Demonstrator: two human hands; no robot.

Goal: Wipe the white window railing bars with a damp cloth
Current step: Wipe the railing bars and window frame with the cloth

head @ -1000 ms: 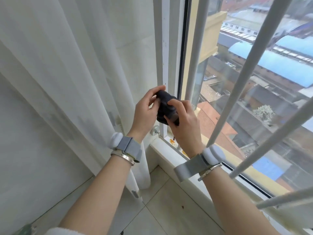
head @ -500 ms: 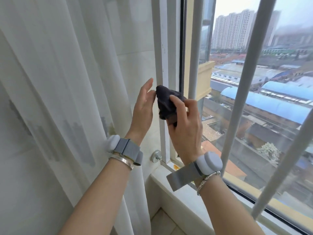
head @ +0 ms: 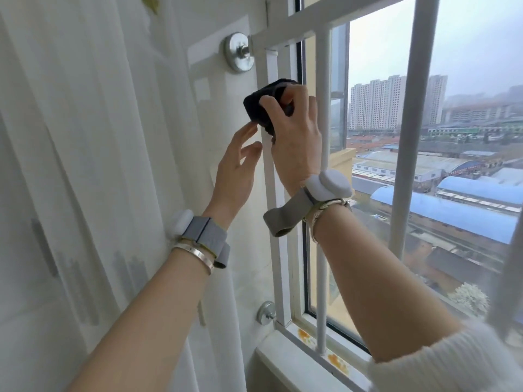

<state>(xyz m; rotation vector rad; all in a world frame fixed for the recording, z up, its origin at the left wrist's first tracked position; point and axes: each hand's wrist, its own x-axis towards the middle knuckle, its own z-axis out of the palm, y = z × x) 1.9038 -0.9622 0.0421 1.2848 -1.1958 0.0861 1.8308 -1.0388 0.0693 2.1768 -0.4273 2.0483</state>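
Observation:
A dark folded cloth [head: 259,107] is wrapped round the leftmost white upright of the railing [head: 273,222], near its top. My right hand [head: 294,142] grips the cloth, thumb on its front and fingers curled behind. My left hand [head: 236,171] hangs just below and left of the cloth with fingers straight; one fingertip meets the cloth's lower edge. More white bars stand to the right: a thin one [head: 325,94] behind my right hand and a thick one [head: 407,137]. A white top rail [head: 334,9] crosses above.
A sheer white curtain [head: 85,165] hangs on the left. Two round metal mounts [head: 237,52] [head: 265,312] fix the railing to the wall. A white sill [head: 297,360] runs below the window, with orange stains near the thin bar's foot. Another bar [head: 509,278] is blurred at the far right.
Both hands and the cloth have travelled up the leftmost upright from near the sill to near its top. The view has tilted upward with them.

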